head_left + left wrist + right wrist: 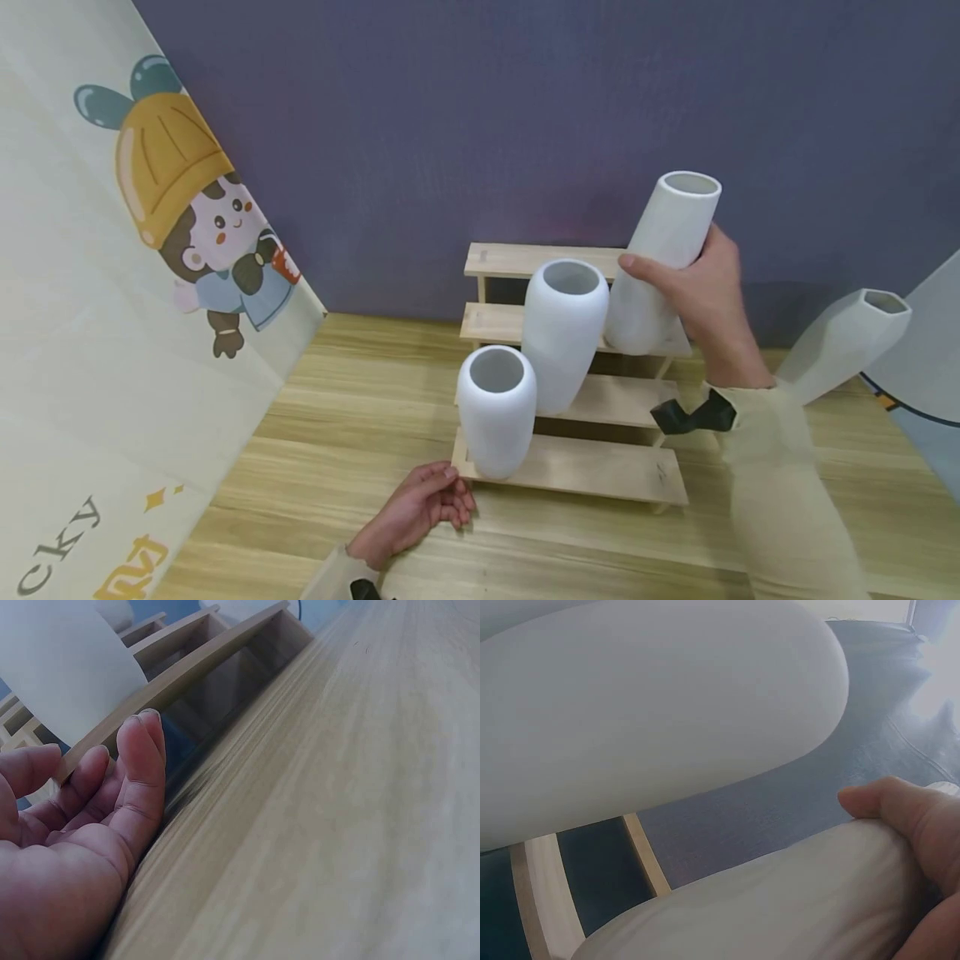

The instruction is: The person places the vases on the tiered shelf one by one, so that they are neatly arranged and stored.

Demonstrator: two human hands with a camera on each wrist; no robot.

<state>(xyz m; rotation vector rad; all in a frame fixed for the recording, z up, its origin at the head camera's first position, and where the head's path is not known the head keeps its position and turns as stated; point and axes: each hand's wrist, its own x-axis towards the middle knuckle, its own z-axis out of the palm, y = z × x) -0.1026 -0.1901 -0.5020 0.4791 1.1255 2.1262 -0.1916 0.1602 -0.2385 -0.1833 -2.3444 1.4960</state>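
Note:
In the head view, my right hand (708, 292) grips a tall white vase (660, 225) around its upper part, thumb on the near side. The vase leans, its base over the second tier from the top of a wooden stepped stand (600, 471). The right wrist view shows my thumb on the held vase (780, 907). With my left hand (420, 508) I pinch the stand's lower left corner, thumb above and fingers below the board (180, 682). A short white vase (497, 417) stands on the bottom tier, and a medium white vase (564, 333) on the tier behind.
A twisted white vase (843, 342) stands on the wood-grain table (360, 400) to the right, partly behind my forearm. A dark blue-grey wall (450, 125) rises behind the stand. On the left is a pale panel with a cartoon figure (217, 225).

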